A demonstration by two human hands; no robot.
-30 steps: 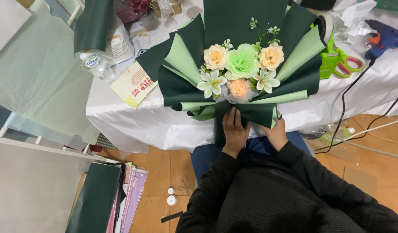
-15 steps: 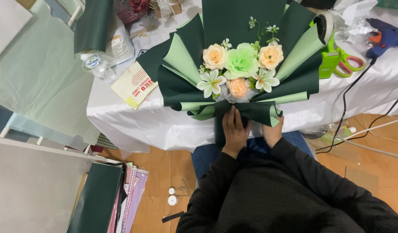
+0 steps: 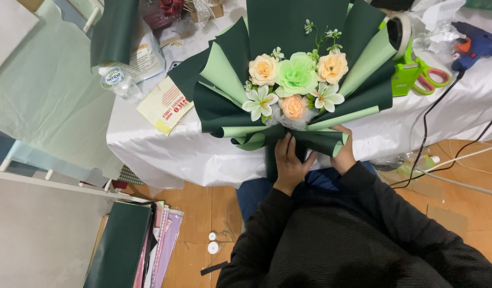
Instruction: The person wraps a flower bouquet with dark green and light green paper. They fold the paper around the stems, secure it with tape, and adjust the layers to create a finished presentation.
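Note:
A bouquet [image 3: 294,80] of peach, light green and white flowers lies on the white-covered table [image 3: 182,149], wrapped in fanned dark green and pale green paper [image 3: 224,96]. My left hand [image 3: 287,160] grips the bouquet's neck below the flowers, fingers pointing up. My right hand [image 3: 344,154] holds the lower right fold of the dark green wrap beside it. Both sleeves are black.
Green-handled scissors [image 3: 424,74], a tape roll [image 3: 399,32] and a blue glue gun [image 3: 478,45] with cables lie at the right. A plastic bottle [image 3: 117,80], a yellow card [image 3: 165,105] and a dark paper roll [image 3: 113,29] are at the left. Stacked paper sheets [image 3: 134,245] sit on the floor.
My right hand has slid outward along the lower right fold of the wrap. The left hand keeps its grip on the neck.

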